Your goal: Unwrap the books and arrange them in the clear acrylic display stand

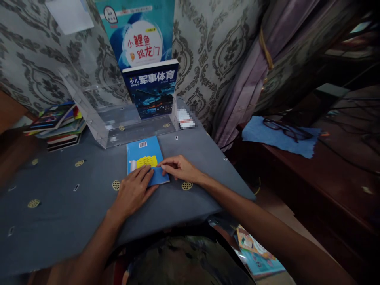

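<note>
A small blue book [148, 147] with a yellow patch and a barcode lies on the grey table cover before me. My left hand [135, 188] rests on its lower left part, fingers stretched out and pressing down. At the book's right edge is my right hand [179, 168], its thumb and index finger pinched together on the cover's lower right part. Whether a page or only the cover is between those fingertips is hard to make out.
Behind the book stands a clear acrylic rack [102, 136] holding a dark blue book [152, 95] and a teal book [162, 12]. A book stack [63, 126] sits left. Glasses [286, 128] lie on a blue cloth [258, 132] at right. More books [261, 257] are below the table.
</note>
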Demonstrator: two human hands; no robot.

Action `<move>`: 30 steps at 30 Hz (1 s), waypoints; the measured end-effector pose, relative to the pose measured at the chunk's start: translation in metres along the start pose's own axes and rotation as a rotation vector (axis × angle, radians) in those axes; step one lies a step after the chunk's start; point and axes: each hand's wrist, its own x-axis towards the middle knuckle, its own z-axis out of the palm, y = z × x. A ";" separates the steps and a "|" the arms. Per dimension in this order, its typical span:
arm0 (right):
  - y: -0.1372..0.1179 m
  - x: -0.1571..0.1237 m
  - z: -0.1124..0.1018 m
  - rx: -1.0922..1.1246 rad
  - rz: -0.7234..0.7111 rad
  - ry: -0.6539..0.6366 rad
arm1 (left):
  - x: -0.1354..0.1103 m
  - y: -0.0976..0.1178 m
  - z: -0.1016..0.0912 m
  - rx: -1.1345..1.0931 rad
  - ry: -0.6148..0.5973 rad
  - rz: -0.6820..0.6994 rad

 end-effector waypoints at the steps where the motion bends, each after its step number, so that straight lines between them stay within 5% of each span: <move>1: 0.001 0.000 0.000 -0.018 -0.003 -0.002 | 0.000 0.000 0.001 0.001 0.005 0.004; 16: 0.000 0.000 0.000 -0.074 0.007 0.000 | 0.000 -0.003 0.003 -0.072 0.029 -0.028; 30: 0.000 0.001 0.000 -0.076 0.015 0.034 | -0.003 -0.030 0.014 -0.270 0.124 -0.067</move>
